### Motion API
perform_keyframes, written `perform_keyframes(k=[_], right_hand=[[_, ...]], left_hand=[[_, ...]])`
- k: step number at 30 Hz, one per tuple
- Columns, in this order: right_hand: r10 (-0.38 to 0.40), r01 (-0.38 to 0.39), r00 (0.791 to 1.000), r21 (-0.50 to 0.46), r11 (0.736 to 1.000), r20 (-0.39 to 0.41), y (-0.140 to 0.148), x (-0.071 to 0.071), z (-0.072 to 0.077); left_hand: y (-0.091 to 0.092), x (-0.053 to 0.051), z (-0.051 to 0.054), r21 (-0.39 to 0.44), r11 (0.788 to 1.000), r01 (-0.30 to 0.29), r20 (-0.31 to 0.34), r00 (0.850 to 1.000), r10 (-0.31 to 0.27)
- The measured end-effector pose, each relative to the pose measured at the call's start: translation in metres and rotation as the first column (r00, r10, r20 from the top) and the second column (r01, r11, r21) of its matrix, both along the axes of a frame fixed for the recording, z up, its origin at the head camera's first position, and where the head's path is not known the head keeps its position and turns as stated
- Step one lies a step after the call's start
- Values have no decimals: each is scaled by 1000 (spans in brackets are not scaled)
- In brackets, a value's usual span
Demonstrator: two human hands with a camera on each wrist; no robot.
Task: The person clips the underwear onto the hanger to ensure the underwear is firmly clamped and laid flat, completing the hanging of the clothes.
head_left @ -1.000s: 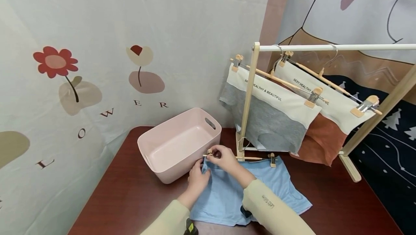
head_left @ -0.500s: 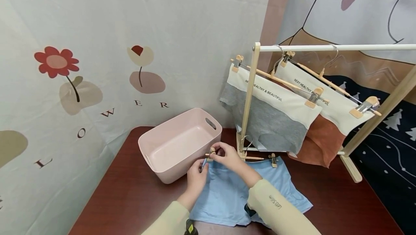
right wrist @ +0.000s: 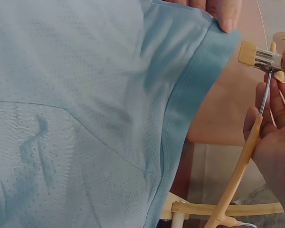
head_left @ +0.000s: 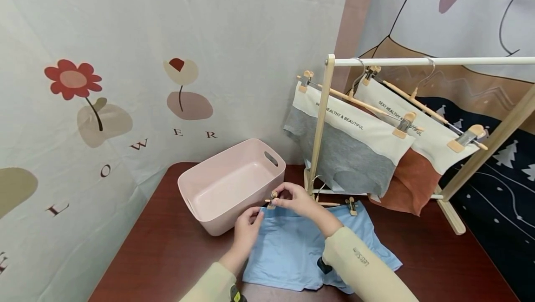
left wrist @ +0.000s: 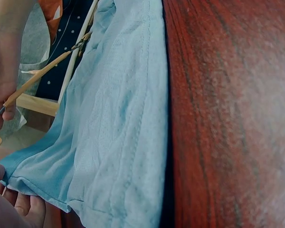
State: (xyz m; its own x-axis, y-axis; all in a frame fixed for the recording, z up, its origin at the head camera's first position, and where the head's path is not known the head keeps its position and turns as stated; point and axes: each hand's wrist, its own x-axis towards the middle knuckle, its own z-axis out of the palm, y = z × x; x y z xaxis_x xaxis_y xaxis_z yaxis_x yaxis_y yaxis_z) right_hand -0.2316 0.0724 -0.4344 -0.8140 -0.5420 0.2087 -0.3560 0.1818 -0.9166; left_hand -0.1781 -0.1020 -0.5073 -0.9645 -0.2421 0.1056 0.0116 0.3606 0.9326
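Observation:
Light-blue shorts [head_left: 288, 246] lie on the table with the waistband towards the rack. My left hand [head_left: 245, 230] pinches the waistband's left corner between thumb and fingers. Just above that corner, my right hand [head_left: 296, 200] pinches the wood-tipped metal clip [right wrist: 261, 57] at the left end of a clip hanger [right wrist: 235, 175]. In the right wrist view a small gap shows between this clip and the cloth corner. The hanger's other clip [head_left: 352, 206] sits at the waistband's right side. Part of the hanger bar is hidden behind my right hand.
A pink plastic basket [head_left: 200, 216] stands left of the shorts. Behind to the right is a wooden rack [head_left: 319, 130] with a white rail. Grey-and-white underpants [head_left: 355, 153] and rust-and-white ones [head_left: 418, 176] hang there from clip hangers. Brown tabletop [head_left: 167, 255] extends to the left.
My left hand has shifted slightly left with the waistband corner, which looks flatter. My right hand and the clip have moved slightly right.

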Motion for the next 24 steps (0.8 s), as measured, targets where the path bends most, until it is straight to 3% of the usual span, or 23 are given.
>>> perform_keyframes(k=[7, 13, 20, 24], right_hand=[[11, -11, 998, -3, 1000, -55, -2, -21, -36], [-6, 2, 995, -43, 999, -104, -7, -20, -39], [-22, 11, 993, -93, 996, -116, -8, -10, -19], [-29, 21, 994, -73, 997, -109, -8, -15, -27]], left_hand=[[-2, -2, -5, 10, 1000, 21, -32, 999, -20], [-5, 0, -3, -27, 999, 37, -22, 999, -37], [-6, -3, -3, -64, 998, 29, 0, 1000, -29], [-7, -3, -1, -60, 997, 39, 24, 999, -37]])
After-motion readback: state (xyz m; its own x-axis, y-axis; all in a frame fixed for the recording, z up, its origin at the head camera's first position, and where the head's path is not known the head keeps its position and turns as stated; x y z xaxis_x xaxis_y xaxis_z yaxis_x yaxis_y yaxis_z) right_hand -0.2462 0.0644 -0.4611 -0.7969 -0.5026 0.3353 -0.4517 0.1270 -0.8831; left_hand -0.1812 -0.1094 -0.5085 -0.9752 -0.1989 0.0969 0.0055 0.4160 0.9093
